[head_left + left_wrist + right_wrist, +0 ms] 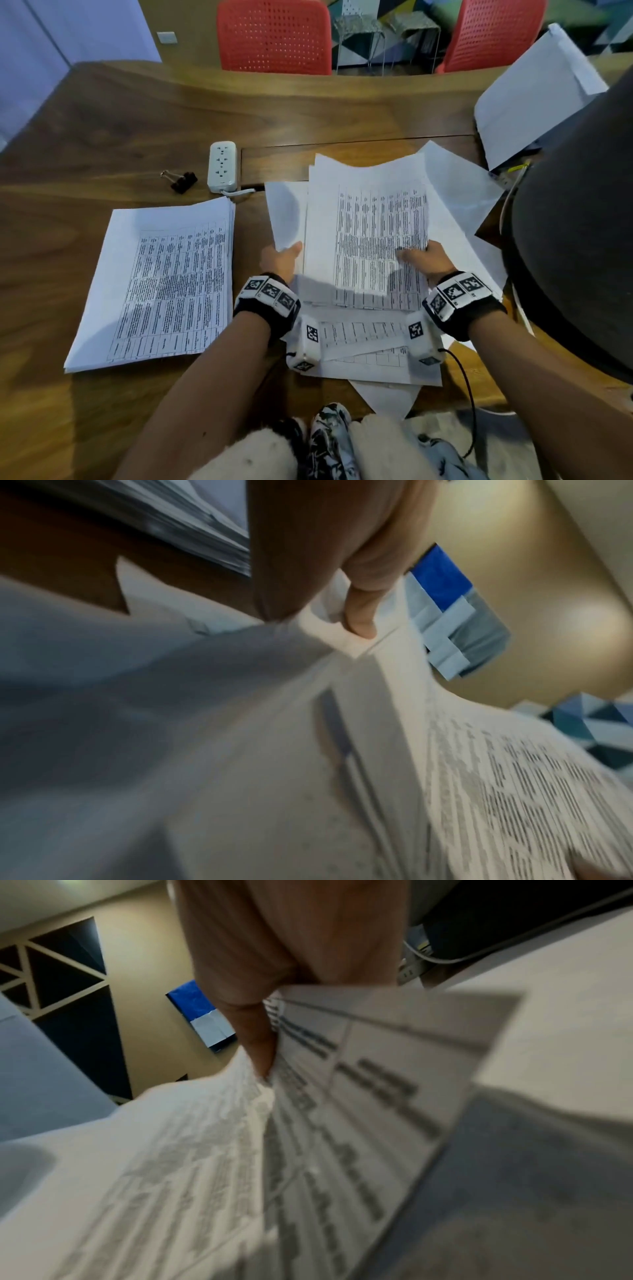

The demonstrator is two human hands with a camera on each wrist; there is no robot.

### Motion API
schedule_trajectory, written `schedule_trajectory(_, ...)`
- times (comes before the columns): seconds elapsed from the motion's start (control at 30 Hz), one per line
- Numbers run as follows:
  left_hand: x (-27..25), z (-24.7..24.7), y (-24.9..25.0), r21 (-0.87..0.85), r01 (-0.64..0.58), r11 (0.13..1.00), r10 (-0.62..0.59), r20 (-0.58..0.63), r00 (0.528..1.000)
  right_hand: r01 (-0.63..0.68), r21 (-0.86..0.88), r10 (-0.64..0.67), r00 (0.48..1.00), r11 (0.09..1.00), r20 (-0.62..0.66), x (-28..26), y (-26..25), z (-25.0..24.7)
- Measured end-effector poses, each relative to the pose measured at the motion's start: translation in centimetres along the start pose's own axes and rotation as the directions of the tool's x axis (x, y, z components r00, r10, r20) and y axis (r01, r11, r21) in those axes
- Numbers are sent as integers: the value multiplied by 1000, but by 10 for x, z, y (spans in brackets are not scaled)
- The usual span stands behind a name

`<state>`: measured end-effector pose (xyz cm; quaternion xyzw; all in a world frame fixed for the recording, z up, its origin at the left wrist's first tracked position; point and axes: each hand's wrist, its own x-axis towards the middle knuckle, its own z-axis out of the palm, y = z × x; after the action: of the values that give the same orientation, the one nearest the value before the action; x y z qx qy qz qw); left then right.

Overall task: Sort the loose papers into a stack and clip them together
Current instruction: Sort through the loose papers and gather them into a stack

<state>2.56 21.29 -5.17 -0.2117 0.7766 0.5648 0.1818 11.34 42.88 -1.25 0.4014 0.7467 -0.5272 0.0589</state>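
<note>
While both hands lift a sheaf of printed papers [370, 233] over loose sheets [370, 363], left hand [281, 260] pinching its left edge, right hand [426, 258] its right, neat stack [161, 284] and binder clips [183, 181] on table [102, 144].

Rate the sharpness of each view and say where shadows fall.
Head view: fairly sharp, edges bowed, hand shadows on the held sheets. Left wrist view: heavy blur, only the thumb crisp. Right wrist view: print smeared, a shadow on the paper at lower right.
</note>
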Motion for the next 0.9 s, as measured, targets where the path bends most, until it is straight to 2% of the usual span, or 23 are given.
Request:
schedule_trajectory(0.07, 5, -4, 5, -116, -14, 993, 12, -20, 1000, -11, 61, 8, 999, 998, 46, 1, 4, -2)
schedule_trajectory(0.2, 0, -10, 17, -164, -100, 981, 94, -45, 995, -21, 73, 16, 997, 997, 73, 0, 6, 1)
schedule_trajectory(0.3, -7, -27, 45, -26, -178, 984, 174, -123, 977, 36, 38, -36, 999, 999, 22, -3, 4, 1)
schedule_trajectory(0.37, -13, -45, 72, 95, -276, 956, 290, -186, 939, 55, 21, -54, 998, 998, -43, 1, 8, -1)
schedule_trajectory(0.43, -24, -63, 102, 192, -364, 911, 405, -254, 878, 112, 25, -108, 988, 993, -112, 4, 13, -1)
schedule_trajectory(0.5, -34, -75, 129, 273, -447, 852, 512, -258, 819, 177, 51, -170, 978, 983, -121, 5, 16, 1)
schedule_trajectory(0.57, -40, -74, 144, 345, -512, 787, 595, -202, 778, 270, 84, -261, 960, 959, -107, -1, 11, 4)
schedule_trajectory(0.6, -43, -69, 147, 369, -526, 766, 611, -162, 775, 341, 68, -333, 936, 937, -110, -2, 8, 6)
schedule_trajectory(0.67, -46, -49, 144, 363, -525, 770, 574, -33, 818, 470, 1, -469, 881, 883, -53, -9, -4, 11)
schedule_trajectory(0.73, -53, -22, 131, 346, -501, 793, 473, 168, 865, 509, 10, -509, 860, 861, 12, -7, -11, 18)
schedule_trajectory(0.8, -60, 4, 110, 316, -445, 838, 316, 385, 867, 445, 126, -450, 893, 887, 19, -8, -17, 23)
schedule_trajectory(0.9, -70, 29, 75, 260, -303, 917, 103, 579, 808, 264, 383, -316, 945, 885, 80, -14, -22, 30)
